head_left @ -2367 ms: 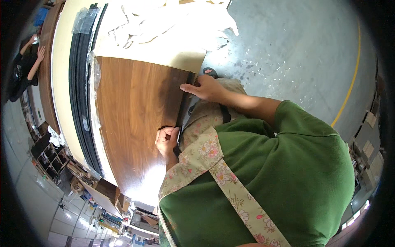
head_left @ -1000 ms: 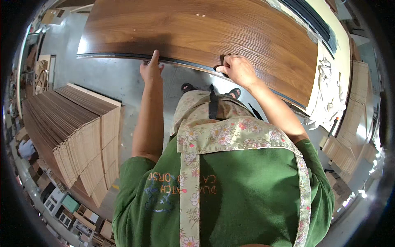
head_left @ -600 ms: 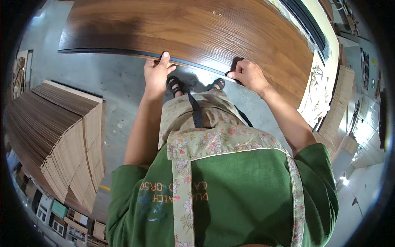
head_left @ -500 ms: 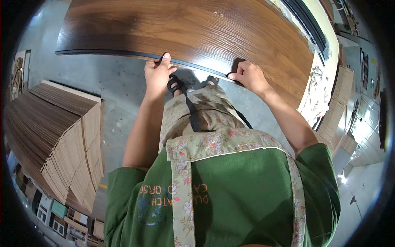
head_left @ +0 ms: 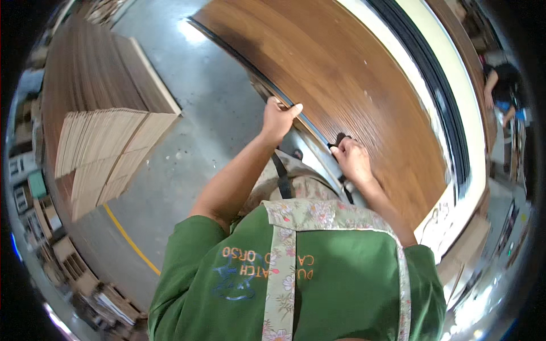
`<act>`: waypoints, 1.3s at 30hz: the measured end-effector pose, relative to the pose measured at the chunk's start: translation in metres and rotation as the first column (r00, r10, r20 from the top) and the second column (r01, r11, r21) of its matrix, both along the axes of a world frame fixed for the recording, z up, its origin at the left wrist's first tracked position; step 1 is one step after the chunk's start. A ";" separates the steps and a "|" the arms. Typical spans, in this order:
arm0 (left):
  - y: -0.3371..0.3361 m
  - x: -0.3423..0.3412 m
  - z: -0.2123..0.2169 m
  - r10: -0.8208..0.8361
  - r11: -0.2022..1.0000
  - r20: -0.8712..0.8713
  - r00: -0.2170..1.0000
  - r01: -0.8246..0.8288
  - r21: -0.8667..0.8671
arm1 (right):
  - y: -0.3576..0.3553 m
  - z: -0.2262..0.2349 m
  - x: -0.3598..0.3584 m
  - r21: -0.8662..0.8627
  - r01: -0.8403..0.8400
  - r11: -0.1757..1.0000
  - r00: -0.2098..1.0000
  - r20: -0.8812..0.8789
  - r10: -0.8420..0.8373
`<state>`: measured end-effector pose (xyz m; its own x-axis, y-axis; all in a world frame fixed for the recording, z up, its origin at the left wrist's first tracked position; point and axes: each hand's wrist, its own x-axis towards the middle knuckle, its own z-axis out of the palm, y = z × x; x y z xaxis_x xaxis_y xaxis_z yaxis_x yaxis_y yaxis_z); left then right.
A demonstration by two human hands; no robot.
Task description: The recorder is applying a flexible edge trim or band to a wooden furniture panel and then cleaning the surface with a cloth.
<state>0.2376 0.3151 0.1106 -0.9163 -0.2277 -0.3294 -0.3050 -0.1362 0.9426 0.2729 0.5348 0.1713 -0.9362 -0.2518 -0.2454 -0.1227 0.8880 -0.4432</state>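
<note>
While hands (head_left: 277, 121) (head_left: 354, 161) on board (head_left: 355, 74), orange lettering (head_left: 248, 271)

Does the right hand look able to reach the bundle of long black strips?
Probably, with a stretch across the flat brown wood-grain panel: nothing upright shows between the right hand and the long black strips.

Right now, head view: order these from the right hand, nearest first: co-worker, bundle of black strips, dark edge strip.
From the right hand:
1. Dark edge strip: along the near edge of the brown panel, right by the hand.
2. Bundle of black strips: past the panel's far edge.
3. Co-worker: beyond the bundle, near the picture's right rim.
</note>
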 end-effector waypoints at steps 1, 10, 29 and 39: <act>0.000 0.000 0.001 0.030 1.000 -0.016 0.999 -0.030 -0.003 | -0.012 0.002 -0.008 0.075 -0.048 0.996 0.999 -0.008 0.049; -0.078 -0.074 -0.008 0.384 0.923 -0.027 0.923 -0.384 -0.009 | -0.108 -0.009 -0.083 0.049 -0.239 0.970 0.948 -0.202 0.244; -0.193 -0.145 -0.027 0.271 0.962 0.124 0.955 -0.266 -0.058 | -0.269 0.016 -0.211 0.237 -0.200 0.951 0.953 0.271 0.133; -0.208 -0.153 -0.021 0.194 0.980 0.184 0.964 -0.199 0.013 | -0.281 0.017 -0.218 0.184 -0.190 0.964 0.949 0.285 0.133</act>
